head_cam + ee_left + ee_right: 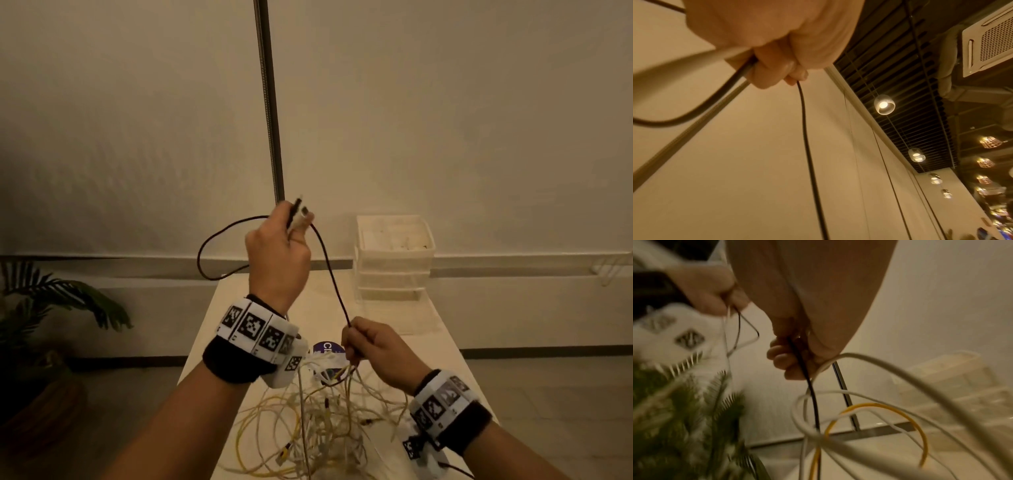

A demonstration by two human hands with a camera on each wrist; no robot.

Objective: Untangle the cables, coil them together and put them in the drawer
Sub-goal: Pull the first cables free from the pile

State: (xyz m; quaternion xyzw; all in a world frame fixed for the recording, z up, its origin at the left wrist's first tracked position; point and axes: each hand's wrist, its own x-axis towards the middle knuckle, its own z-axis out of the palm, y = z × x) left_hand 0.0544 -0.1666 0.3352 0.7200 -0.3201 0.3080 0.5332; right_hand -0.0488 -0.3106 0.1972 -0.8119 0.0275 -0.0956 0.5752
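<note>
The black cable [329,270] runs taut between our two hands above the table [424,329]. Our left hand [277,253], raised high, clenches its plug ends, a slack loop hanging off to the left. Our right hand [373,346] pinches the same cable lower down, just over the tangle of white and yellow cables [329,421] at the table's near edge. The drawer unit [394,257] stands at the far right corner.
</note>
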